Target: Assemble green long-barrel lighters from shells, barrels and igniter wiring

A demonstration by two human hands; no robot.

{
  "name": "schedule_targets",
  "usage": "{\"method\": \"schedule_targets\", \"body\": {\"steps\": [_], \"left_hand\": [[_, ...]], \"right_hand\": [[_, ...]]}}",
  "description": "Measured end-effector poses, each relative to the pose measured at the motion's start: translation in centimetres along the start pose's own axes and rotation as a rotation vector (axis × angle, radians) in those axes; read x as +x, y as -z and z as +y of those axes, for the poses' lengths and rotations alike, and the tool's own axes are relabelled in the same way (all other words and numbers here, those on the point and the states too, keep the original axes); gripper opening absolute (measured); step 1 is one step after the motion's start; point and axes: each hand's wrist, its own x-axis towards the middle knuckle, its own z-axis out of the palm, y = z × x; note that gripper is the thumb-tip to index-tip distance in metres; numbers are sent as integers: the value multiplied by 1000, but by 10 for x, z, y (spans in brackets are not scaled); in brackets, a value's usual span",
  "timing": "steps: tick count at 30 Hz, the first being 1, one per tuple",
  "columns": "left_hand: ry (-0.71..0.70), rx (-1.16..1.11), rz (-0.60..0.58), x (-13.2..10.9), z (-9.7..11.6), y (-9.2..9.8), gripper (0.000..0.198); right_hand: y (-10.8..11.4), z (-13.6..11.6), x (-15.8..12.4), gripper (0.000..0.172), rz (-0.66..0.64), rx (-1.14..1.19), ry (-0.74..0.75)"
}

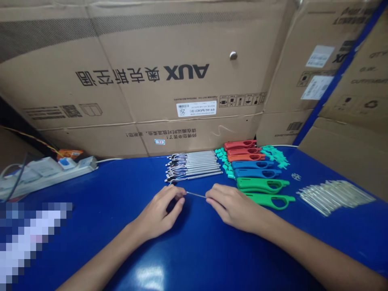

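Observation:
A thin metal rod (196,195) spans the gap between my two hands, slightly above the blue table. My left hand (165,208) is closed at its left end, fingers curled and the thumb below. The right end is pinched in the fingers of my right hand (232,206), back of the hand upward. What lies inside either grip is hidden. Just beyond the hands lies a row of silver metal tubes (203,165) with thin wires and black parts at their left ends. Lighter casings in red (241,144), blue (257,173) and green (257,185) are lined up beyond my right hand.
Small turquoise parts (229,167) lie left of the casings, more turquoise pieces (275,155) to the right. Clear tubes or sleeves (336,196) lie at the right. A power strip (45,173) is at the left. Cardboard boxes (136,101) wall off the table's back.

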Motion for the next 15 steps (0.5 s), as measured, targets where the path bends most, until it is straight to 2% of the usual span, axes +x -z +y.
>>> {"method": "schedule_targets", "body": {"steps": [4, 6, 9, 12, 15], "left_hand": [[2, 2, -7, -1, 3, -3, 17], [-28, 6, -3, -1, 5, -3, 17], [-63, 13, 4, -1, 8, -5, 18], [-88, 9, -11, 0, 10, -7, 17], [-100, 6, -41, 1, 11, -8, 16]], "right_hand": [[41, 21, -13, 20, 62, -190, -111], [67, 39, -38, 21, 96, -270, -151], [98, 64, -92, 22, 73, -467, -235], [105, 80, -140, 26, -10, -595, -284], [94, 86, -160, 27, -58, -595, -292]]}}
